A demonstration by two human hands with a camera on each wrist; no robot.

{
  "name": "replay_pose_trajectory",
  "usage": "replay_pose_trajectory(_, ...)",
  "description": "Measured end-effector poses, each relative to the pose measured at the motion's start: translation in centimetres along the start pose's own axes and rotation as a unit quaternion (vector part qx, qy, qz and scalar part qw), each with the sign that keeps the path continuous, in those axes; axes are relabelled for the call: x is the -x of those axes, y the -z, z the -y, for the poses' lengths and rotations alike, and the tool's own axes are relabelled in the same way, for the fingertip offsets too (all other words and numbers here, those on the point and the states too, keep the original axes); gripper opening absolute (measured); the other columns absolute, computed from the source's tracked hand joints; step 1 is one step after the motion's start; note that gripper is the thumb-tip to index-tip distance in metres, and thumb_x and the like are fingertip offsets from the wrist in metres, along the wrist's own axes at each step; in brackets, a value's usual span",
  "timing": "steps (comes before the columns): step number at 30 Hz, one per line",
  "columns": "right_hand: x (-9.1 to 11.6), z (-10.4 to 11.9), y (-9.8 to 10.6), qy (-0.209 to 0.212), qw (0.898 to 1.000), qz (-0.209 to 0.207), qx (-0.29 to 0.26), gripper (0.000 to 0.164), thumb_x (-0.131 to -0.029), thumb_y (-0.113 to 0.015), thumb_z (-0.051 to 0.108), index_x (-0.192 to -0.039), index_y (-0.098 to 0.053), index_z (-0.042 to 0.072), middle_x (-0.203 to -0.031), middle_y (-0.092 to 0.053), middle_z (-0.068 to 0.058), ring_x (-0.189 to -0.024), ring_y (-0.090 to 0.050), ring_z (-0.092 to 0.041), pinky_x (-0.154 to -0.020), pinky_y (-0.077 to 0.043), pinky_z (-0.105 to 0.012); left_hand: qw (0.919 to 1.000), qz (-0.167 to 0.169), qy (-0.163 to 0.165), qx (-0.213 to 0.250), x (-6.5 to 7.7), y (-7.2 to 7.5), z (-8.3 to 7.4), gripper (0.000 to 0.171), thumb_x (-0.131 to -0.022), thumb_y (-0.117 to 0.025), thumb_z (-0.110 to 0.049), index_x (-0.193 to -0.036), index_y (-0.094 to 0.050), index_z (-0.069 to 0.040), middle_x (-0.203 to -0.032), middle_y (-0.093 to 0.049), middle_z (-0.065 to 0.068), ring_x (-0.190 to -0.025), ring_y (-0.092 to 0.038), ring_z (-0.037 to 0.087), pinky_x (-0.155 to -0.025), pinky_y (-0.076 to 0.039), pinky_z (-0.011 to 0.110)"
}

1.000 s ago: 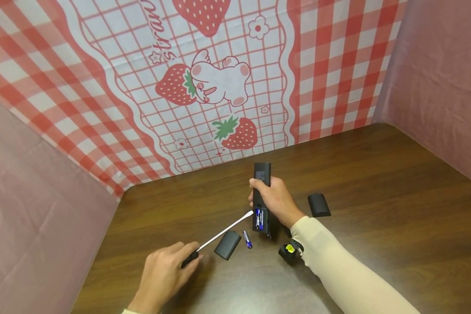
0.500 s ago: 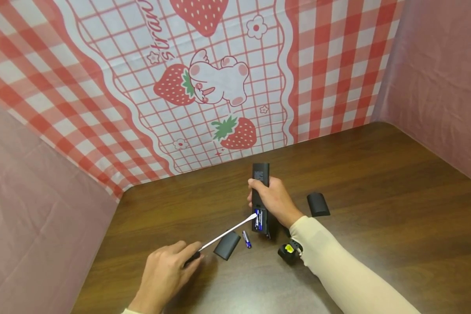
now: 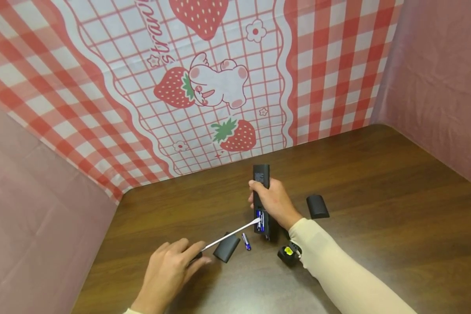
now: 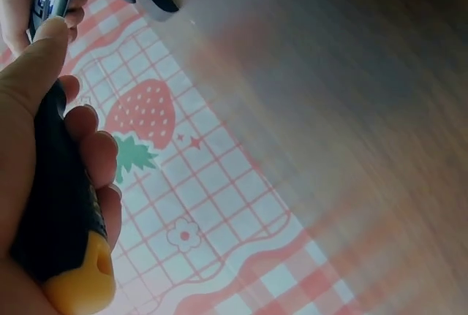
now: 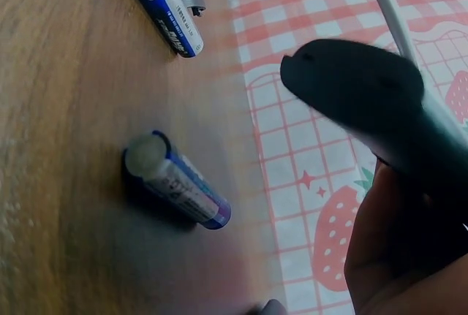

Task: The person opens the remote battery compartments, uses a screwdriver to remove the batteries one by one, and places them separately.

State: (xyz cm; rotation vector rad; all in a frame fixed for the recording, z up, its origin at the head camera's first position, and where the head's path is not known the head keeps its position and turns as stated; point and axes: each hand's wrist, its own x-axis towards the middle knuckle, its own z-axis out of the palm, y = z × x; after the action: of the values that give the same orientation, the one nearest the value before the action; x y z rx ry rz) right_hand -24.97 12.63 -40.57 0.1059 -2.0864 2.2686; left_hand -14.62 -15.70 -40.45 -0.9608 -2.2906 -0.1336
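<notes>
My left hand (image 3: 166, 274) grips a flat-tipped screwdriver (image 3: 231, 233); its black and yellow handle shows in the left wrist view. The shaft slants up to the right, and the tip lies over the blue batteries (image 3: 261, 221) in an uncovered battery compartment. That compartment is at the near end of a black remote control (image 3: 261, 174), back side up, which my right hand (image 3: 278, 201) holds with the thumb across it. Whether the tip touches a battery I cannot tell. One loose AAA battery (image 5: 167, 12) and another battery (image 5: 179, 183) lie on the table in the right wrist view.
A black cover (image 3: 226, 247) lies beneath the screwdriver shaft, with a loose battery (image 3: 246, 241) beside it. Another black curved cover (image 3: 317, 206) rests right of my right hand. A strawberry-print cloth (image 3: 220, 87) hangs behind the wooden table (image 3: 377, 183).
The screwdriver tip has moved right, from the remote control's left edge to over the batteries in its compartment. My left hand has shifted slightly right; the right hand keeps its hold.
</notes>
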Motion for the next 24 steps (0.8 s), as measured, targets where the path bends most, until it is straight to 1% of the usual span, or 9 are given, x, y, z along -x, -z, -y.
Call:
replay_pose_trajectory(2,0.0,0.0,0.0,0.002,1.000,-0.007,0.000,0.029,-0.099,-0.060,0.025,-0.093,-0.062,-0.003,-0.071,-0.067,-0.015,-0.057,-0.066,-0.024,-0.059,-0.057,-0.036,1.0000,0.001,0.003,0.005,-0.2,0.0,-0.2,0.034,-0.082,-0.074,-0.047,-0.102,-0.074,-0.019,-0.070,-0.050,-0.009,-0.052,-0.040,0.007,-0.051,-0.038,0.027)
replay_pose_trajectory(4,0.0,0.1,0.0,0.004,1.000,-0.015,0.003,0.028,-0.098,-0.060,0.025,-0.092,-0.063,-0.002,-0.070,-0.067,-0.014,-0.055,-0.065,-0.024,-0.057,-0.056,-0.036,1.0000,0.000,0.005,0.007,-0.3,-0.1,-0.4,0.034,-0.086,-0.070,-0.049,-0.101,-0.074,-0.019,-0.069,-0.049,-0.009,-0.052,-0.039,0.006,-0.051,-0.038,0.027)
replay_pose_trajectory(7,0.1,0.2,0.0,0.006,1.000,-0.025,0.011,0.027,-0.098,-0.060,0.025,-0.090,-0.063,-0.001,-0.067,-0.066,-0.013,-0.053,-0.064,-0.023,-0.055,-0.055,-0.036,1.0000,-0.003,0.004,0.001,-0.6,-0.1,-0.7,0.030,-0.093,-0.065,-0.047,-0.099,-0.074,-0.020,-0.069,-0.050,-0.008,-0.051,-0.041,0.010,-0.050,-0.037,0.028)
replay_pose_trajectory(10,0.2,0.3,0.0,0.007,0.999,-0.029,0.018,0.027,-0.097,-0.060,0.025,-0.091,-0.063,-0.001,-0.066,-0.064,-0.012,-0.051,-0.062,-0.022,-0.054,-0.055,-0.035,0.9999,-0.003,-0.002,-0.009,-0.8,-0.1,-0.9,0.025,-0.096,-0.063,-0.041,-0.099,-0.075,-0.019,-0.069,-0.051,-0.005,-0.051,-0.042,0.015,-0.050,-0.035,0.030)
replay_pose_trajectory(11,0.2,0.3,0.0,0.007,0.999,-0.030,0.019,0.027,-0.097,-0.060,0.025,-0.092,-0.063,-0.001,-0.066,-0.063,-0.011,-0.051,-0.061,-0.021,-0.054,-0.055,-0.035,0.9999,-0.001,-0.002,-0.013,-0.9,0.0,-1.0,0.024,-0.095,-0.063,-0.039,-0.099,-0.075,-0.019,-0.069,-0.050,-0.005,-0.051,-0.042,0.015,-0.049,-0.034,0.031)
replay_pose_trajectory(16,0.3,0.4,-0.1,0.009,0.999,-0.029,0.035,0.026,-0.096,-0.061,0.024,-0.090,-0.062,-0.001,-0.063,-0.061,-0.009,-0.049,-0.058,-0.018,-0.052,-0.051,-0.032,0.9997,0.001,-0.001,-0.025,-1.3,0.2,-1.4,0.027,-0.099,-0.059,-0.041,-0.098,-0.074,-0.019,-0.069,-0.048,-0.005,-0.050,-0.039,0.014,-0.049,-0.034,0.030)
replay_pose_trajectory(19,0.2,0.4,-0.1,0.013,0.999,-0.026,0.046,0.024,-0.096,-0.061,0.023,-0.087,-0.061,0.000,-0.062,-0.060,-0.008,-0.048,-0.056,-0.017,-0.051,-0.049,-0.030,0.9995,0.002,0.004,-0.032,-1.6,0.2,-1.5,0.028,-0.098,-0.058,-0.042,-0.099,-0.074,-0.019,-0.069,-0.047,-0.005,-0.049,-0.038,0.013,-0.048,-0.034,0.029)
replay_pose_trajectory(24,0.3,0.3,-0.2,0.016,0.998,-0.024,0.050,0.022,-0.095,-0.061,0.022,-0.087,-0.063,0.001,-0.060,-0.057,-0.006,-0.048,-0.053,-0.016,-0.050,-0.046,-0.028,0.9991,-0.010,0.004,-0.041,-2.3,0.2,-1.4,0.023,-0.093,-0.064,-0.037,-0.100,-0.074,-0.018,-0.071,-0.048,-0.003,-0.050,-0.044,0.014,-0.048,-0.035,0.031)
